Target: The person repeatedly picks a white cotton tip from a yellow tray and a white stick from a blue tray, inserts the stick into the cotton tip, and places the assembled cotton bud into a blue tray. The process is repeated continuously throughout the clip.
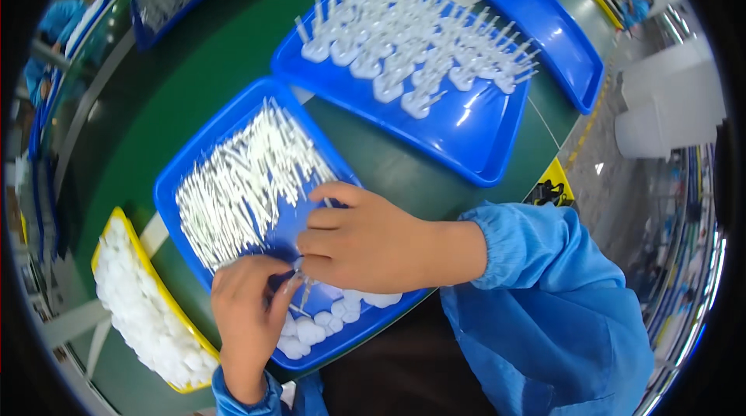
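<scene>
My left hand (247, 309) and my right hand (359, 243) meet over the near part of a blue tray (194, 144). Their fingertips pinch together around a small whitish piece (298, 264), mostly hidden by the fingers. A thin pale stick (305, 297) shows just below the fingertips. Many thin white sticks (249, 175) fill the tray's far side, lying roughly parallel. Along its near edge, under my hands, rest several rounded white pieces (311, 330).
A blue tray (474, 155) beyond my hands carries rows of white pieces with upright stems (404, 35). Another blue tray (548, 27) lies at the far right. A yellow bin (163, 288) of rounded white pieces (140, 307) stands left. People in blue sleeves (62, 19) appear far left.
</scene>
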A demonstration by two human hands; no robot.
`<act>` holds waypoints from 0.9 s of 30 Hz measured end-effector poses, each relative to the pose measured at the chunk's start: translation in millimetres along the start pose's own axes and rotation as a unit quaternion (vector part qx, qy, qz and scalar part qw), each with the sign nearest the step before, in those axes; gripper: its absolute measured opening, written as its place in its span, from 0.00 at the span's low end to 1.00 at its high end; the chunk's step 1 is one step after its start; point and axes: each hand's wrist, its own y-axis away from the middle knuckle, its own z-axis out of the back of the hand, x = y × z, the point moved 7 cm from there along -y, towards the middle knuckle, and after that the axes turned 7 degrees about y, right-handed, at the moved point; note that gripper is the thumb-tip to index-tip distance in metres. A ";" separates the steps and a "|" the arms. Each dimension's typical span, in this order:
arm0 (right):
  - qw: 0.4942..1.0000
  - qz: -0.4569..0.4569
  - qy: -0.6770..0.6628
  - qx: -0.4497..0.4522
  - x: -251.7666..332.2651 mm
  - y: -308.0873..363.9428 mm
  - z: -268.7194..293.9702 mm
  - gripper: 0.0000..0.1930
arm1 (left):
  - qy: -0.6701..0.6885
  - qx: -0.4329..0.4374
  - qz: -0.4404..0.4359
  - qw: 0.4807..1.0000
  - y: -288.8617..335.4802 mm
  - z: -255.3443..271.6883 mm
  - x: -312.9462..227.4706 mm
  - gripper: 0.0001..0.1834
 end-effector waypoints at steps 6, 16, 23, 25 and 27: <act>0.955 -0.238 0.072 -0.163 -66.2 91.2 99.3 0.09 | 0.020 -0.097 0.036 0.994 40.7 8.8 27.3 0.10; 0.864 -0.396 0.300 -0.082 -119.5 161.6 125.3 0.07 | -0.071 -0.055 -0.048 0.995 35.2 16.8 1.7 0.08; 0.898 -0.354 0.250 -0.084 -111.9 143.2 114.6 0.07 | -0.103 0.023 -0.043 0.993 52.4 25.8 -6.3 0.11; 0.922 -0.309 0.217 -0.080 -84.4 125.1 105.9 0.07 | -0.091 0.042 -0.056 0.993 49.8 18.9 -5.6 0.13; 0.959 -0.230 0.152 -0.064 -55.9 96.6 88.2 0.09 | -0.062 0.057 -0.064 0.994 44.0 9.8 -7.3 0.16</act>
